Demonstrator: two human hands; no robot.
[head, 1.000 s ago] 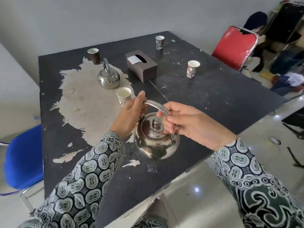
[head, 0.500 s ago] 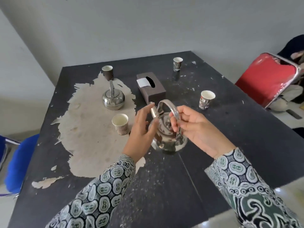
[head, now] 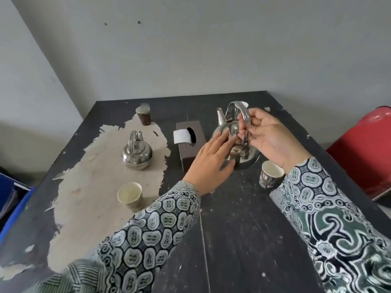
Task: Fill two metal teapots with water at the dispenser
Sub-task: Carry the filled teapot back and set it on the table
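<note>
My right hand (head: 273,138) grips the arched handle of a shiny metal teapot (head: 247,154), which is lifted above the black table (head: 243,240) with its spout pointing away. The straight fingers of my left hand (head: 209,163) touch the pot's body and lid area from the left. A second metal teapot (head: 136,155) stands upright on the worn pale patch at the table's left, apart from both hands. No water dispenser is in sight.
A brown tissue box (head: 190,148) sits between the two teapots. Paper cups stand at the back left (head: 144,115), front left (head: 130,196) and just under my right wrist (head: 269,176). A red chair (head: 366,155) is to the right, a blue chair (head: 12,199) to the left.
The held teapot has risen and moved away from me and to the right across the table. My left hand slid from the handle's end down onto the pot's body.
</note>
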